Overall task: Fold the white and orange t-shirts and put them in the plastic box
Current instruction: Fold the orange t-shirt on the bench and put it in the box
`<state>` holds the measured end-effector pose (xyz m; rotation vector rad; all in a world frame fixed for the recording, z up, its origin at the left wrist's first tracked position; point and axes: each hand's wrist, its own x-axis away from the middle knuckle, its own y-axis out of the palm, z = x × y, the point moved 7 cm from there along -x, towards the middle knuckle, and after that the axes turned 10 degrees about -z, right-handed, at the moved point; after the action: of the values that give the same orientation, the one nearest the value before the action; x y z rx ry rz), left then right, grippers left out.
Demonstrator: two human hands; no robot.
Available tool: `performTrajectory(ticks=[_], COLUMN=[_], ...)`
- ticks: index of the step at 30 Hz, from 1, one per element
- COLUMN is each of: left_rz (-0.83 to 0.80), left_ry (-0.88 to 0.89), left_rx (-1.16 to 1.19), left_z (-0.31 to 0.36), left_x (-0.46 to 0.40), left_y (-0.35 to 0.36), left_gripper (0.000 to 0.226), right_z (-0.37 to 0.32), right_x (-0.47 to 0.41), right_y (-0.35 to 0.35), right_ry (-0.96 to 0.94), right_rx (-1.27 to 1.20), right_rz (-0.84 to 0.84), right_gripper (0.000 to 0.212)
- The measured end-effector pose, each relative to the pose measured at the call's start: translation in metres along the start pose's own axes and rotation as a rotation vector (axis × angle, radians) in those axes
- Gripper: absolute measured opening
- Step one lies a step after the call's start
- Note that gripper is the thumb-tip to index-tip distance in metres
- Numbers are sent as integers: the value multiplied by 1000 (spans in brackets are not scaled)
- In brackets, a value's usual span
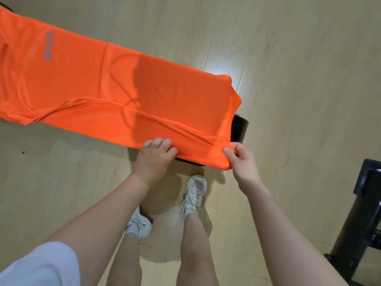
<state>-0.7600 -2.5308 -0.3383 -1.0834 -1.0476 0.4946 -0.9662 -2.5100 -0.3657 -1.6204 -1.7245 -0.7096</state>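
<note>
The orange t-shirt [127, 87] lies spread over a black desk [240, 129], its left part cut off by the frame edge; only a dark corner of the desk shows past the cloth. At the near hem, the left hand [154, 156] grips the fabric with curled fingers, and the right hand [242, 159] pinches the hem corner between thumb and fingers. Below stand white sneakers [193, 193] on the wooden floor [299, 58]. A black stand [362, 213] sits at far right, partly cut off.
</note>
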Motion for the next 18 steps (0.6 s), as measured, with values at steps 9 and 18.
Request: performTrajectory(ticks=[9, 18], left_rz=[-155, -197], left_ry=[-170, -504], left_rx=[173, 504], left_z=[-27, -130], left_x=[-4, 35], left_y=[1, 1], left_gripper=[53, 57], right_z=[-46, -37], right_x=[25, 18], right_y=[94, 127], right_ry=[-635, -300], right_rx=[1163, 1559], right_rz=[51, 20], right_gripper=[47, 59])
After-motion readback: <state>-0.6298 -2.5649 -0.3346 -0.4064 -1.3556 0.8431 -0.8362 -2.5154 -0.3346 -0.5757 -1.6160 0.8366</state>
